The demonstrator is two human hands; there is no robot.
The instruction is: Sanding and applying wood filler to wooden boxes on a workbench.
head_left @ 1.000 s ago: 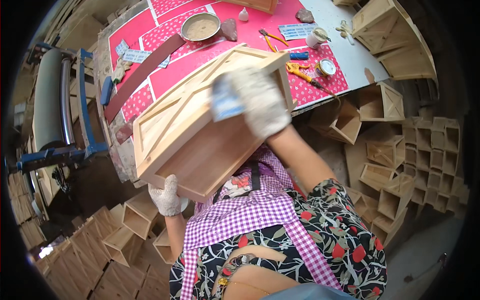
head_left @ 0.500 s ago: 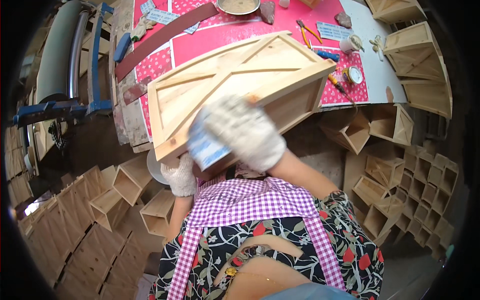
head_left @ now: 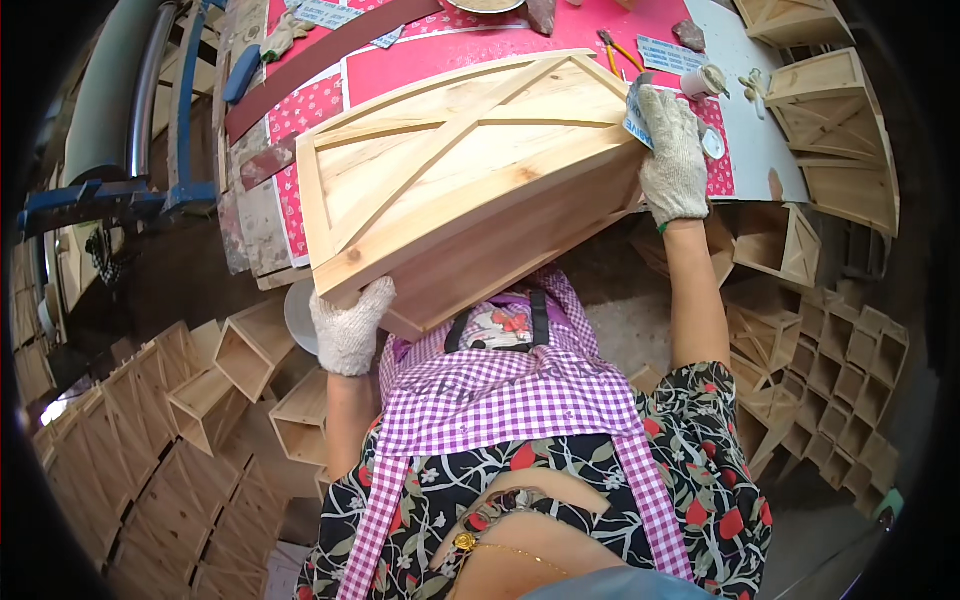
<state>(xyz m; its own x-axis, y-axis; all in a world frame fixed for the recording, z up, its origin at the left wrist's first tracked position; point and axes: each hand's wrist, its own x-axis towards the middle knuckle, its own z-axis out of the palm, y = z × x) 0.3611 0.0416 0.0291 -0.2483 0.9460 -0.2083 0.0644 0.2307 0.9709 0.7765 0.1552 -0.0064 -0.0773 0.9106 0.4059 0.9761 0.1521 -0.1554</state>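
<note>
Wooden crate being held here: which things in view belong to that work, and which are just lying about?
Seems part of it:
crate
left hand, gripping its lower left
right hand, at its right end
blue-and-white sheet, in the right hand

Apparently lying about:
pliers
stone
white tub
blue block

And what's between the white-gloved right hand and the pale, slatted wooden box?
In the head view, a blue-and-white printed sheet, held by the right hand at the right end of the wooden box.
</note>
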